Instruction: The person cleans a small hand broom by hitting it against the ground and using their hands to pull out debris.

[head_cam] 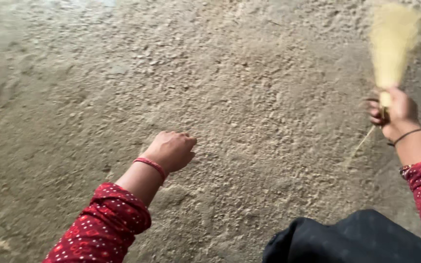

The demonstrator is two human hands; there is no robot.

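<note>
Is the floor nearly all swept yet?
Hard to say. No swept patch stands out: the rough earthen floor looks gritty all over. In hand: the right hand grips a straw broom, blurred in mid-swing. The left hand, curled and holding nothing, hovers over the floor. All the ground in view could still need sweeping.

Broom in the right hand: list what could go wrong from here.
1. The right hand grips the broom low at its bundled end, and a loose straw sticks out below; more may work free.
2. The bristles are blurred over the rough, gritty floor; dust could fly up.
3. The left hand, closed and empty, hangs low over the floor and may scrape it.
</note>
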